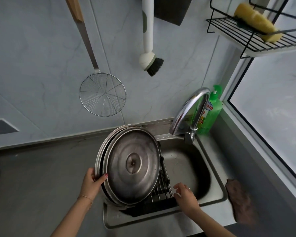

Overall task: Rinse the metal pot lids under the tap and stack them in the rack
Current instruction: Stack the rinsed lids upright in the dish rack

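Note:
Several round metal pot lids [132, 165] stand on edge, leaning against each other, in a black wire rack [161, 197] that sits across the left side of the sink. The front lid shows its underside with a small centre rivet. My left hand [93, 182] grips the left rims of the stacked lids, thumb over the front one. My right hand [186, 195] hovers over the rack's right end with fingers spread and nothing in it. The chrome tap [192, 110] arches over the basin; no water runs from it.
The steel sink [217, 199] has its basin open to the right of the rack. A green soap bottle [211, 113] stands behind the tap. A brown cloth [241, 202] lies on the right counter. A skimmer [102, 94], brush [149, 60] and sponge shelf [253, 38] hang on the wall.

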